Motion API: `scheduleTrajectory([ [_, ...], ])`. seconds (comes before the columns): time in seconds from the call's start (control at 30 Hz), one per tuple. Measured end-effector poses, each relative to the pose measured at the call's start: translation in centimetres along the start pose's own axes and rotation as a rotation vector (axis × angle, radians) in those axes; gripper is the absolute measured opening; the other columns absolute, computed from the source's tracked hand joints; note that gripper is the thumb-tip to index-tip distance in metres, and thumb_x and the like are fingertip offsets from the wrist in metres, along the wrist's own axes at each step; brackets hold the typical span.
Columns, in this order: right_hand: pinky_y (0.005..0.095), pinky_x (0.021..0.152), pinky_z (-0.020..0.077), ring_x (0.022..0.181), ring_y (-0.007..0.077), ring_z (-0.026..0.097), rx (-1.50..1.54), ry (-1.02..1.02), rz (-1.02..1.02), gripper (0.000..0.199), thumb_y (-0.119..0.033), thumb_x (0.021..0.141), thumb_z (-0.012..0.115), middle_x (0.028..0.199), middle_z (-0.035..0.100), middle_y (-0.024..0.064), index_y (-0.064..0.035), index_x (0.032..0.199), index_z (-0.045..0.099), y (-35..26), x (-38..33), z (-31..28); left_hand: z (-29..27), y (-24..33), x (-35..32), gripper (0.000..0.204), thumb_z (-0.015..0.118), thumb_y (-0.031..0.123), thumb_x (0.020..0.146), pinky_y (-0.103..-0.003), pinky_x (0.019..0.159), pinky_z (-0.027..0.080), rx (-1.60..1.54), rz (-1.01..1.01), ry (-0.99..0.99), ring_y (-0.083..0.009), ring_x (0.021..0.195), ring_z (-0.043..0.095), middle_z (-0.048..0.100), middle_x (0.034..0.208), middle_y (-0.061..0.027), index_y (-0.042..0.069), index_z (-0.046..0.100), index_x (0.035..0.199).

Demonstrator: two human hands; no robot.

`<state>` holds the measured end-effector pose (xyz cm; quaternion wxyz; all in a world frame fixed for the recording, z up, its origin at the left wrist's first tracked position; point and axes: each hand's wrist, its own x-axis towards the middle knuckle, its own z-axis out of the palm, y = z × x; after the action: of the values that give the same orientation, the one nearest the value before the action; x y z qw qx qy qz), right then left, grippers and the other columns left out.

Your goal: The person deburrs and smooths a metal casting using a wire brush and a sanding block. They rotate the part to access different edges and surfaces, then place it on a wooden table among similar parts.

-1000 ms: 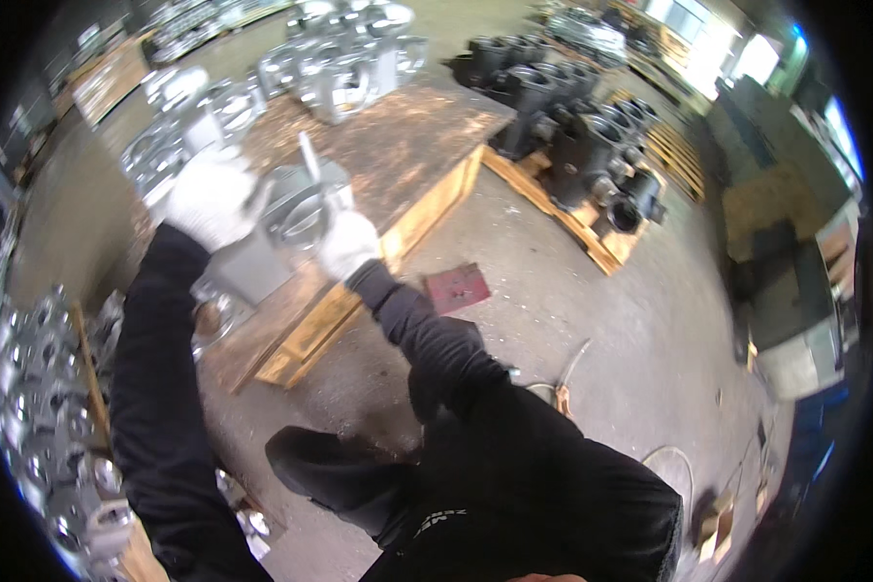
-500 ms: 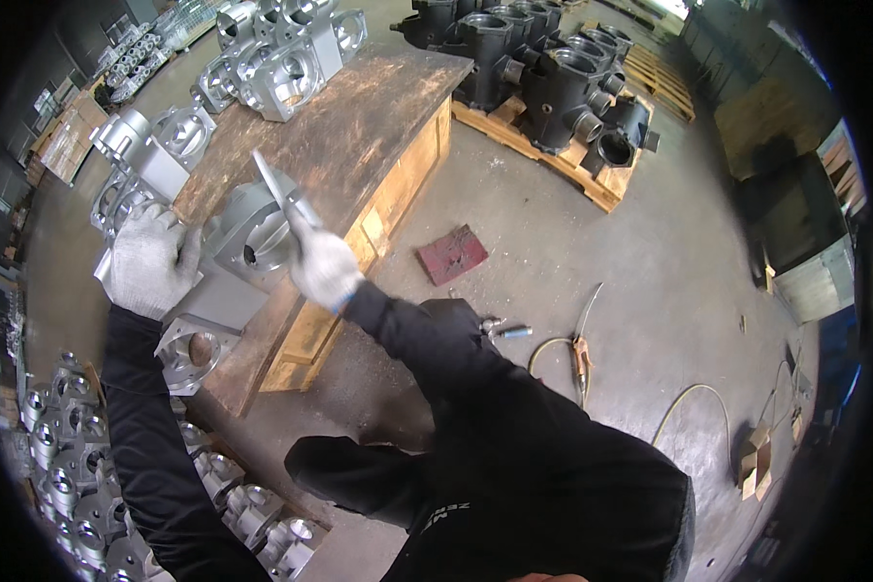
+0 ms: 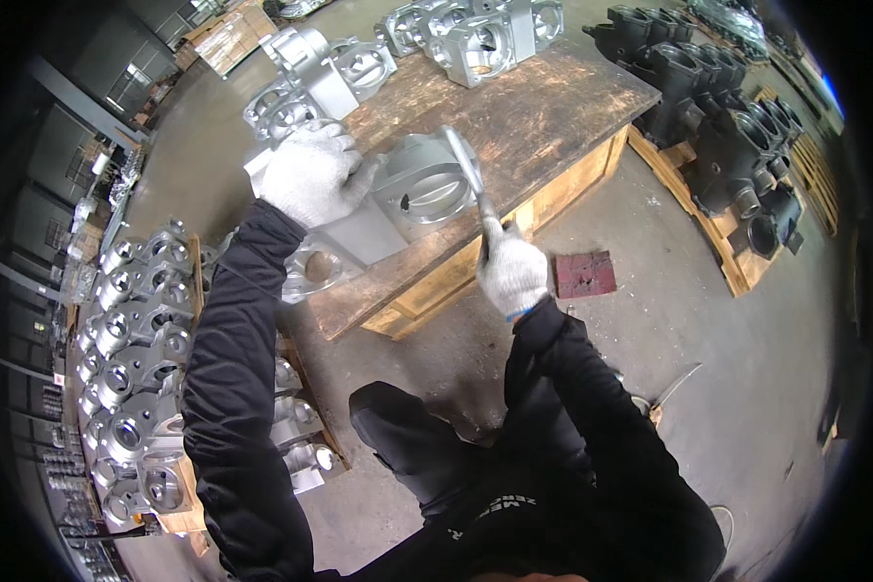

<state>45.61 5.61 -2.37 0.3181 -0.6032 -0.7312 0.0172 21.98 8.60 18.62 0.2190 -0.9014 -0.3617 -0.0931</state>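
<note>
A large silver metal casting with round bores lies at the near edge of the wooden workbench top. My left hand, in a white knit glove, grips its left end with the fingers curled over. My right hand, gloved too, is closed round the lower end of a flat metal file. The file points up and left, against or just over the rim of the casting's round bore; whether it touches I cannot tell. The glove hides its lower end.
More silver castings stand along the far side of the workbench. Stacked castings fill the floor at left. Black castings sit on a pallet at right. A dark red mat lies on the floor.
The view has swung left, so the bench and hands appear farther right. My left hand stays on the casting. The file remains in my right hand, at the bore's right side.
</note>
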Motion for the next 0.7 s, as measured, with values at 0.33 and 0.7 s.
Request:
scheduleTrajectory([
  [0.33,0.0446,0.057,0.0563,0.066,0.0337,0.07,0.08,0.073,-0.084,0.075,-0.012,0.09,0.065,0.088,0.066,0.0202,-0.0178,0.161,0.04,1.6,1.3,-0.6,0.1,-3.4,-2.5,0.034,0.069,0.035,0.095,-0.044,0.102,0.051,0.236,-0.603,0.365,-0.0358,0.116,0.067,0.072,0.115,-0.0171,0.006,0.074,0.112],
  [0.7,0.0368,0.075,0.0573,0.076,0.0204,0.069,0.539,0.057,-0.25,0.045,-0.006,0.1,0.058,0.095,0.073,0.0231,-0.0092,0.145,0.061,8.0,5.0,-0.1,3.5,-6.5,-5.1,0.04,0.07,0.032,0.096,-0.032,0.087,0.055,-0.592,-1.062,0.478,-0.02,0.093,0.074,0.079,0.099,-0.0193,-0.005,0.075,0.11],
])
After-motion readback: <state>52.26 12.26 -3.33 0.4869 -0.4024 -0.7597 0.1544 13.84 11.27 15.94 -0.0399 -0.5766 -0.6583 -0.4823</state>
